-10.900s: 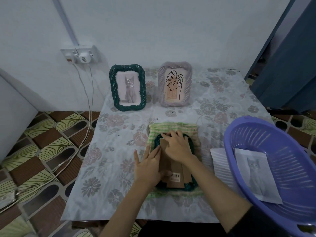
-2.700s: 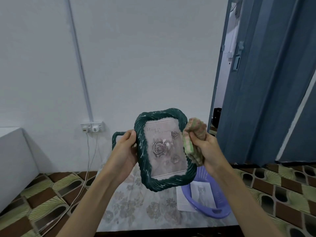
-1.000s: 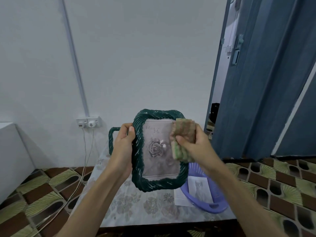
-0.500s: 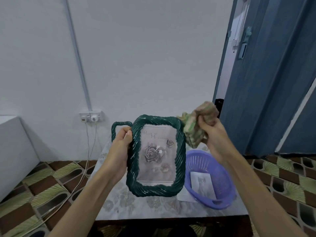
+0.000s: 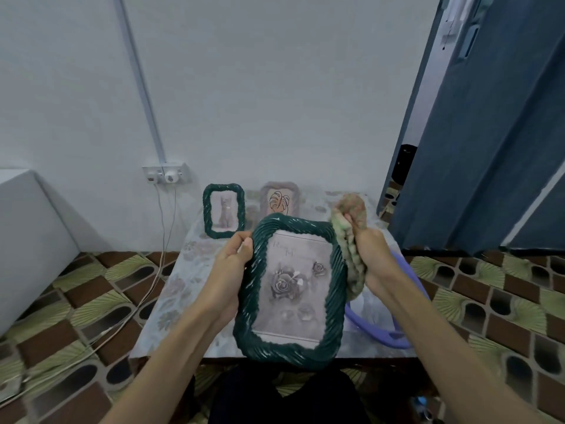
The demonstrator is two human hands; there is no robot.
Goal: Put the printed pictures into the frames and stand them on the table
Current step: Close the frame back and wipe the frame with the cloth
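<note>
Framed rose picture (image 5: 292, 289) first: we hold it up off the worktop (image 5: 183, 270), glass towards us, its long axis close to upright with the top leaning a little to our left. Our left hand (image 5: 230, 270) grips the upper left edge, thumb on the front of the rim and fingers (image 5: 235, 240) curled round behind it. Our right hand (image 5: 371, 255) is closed round a bunched cloth (image 5: 351, 258) that lies against the frame's right edge, so this hand carries none of the frame's weight as far as we can see.

We judge the next step to be standing this frame on the worktop, and that turns on one thing: the free space lies ahead of and below the frame, in front of the two frames already upright by the wall, the green cat frame (image 5: 224, 211) and the pale leaf frame (image 5: 279, 198). Only the left hand has the frame, so it would do the lowering, bottom edge first; we cannot see the back stand from here.

The rim is a dark green twisted-rope moulding, glossy and ribbed, with rounded corners. The print is a soft grey with roses and faint lettering at the top. The cloth is a nubbly green-and-pink weave. A lilac plastic basket (image 5: 394, 335) sits behind our right wrist on the flowered covering.
</note>
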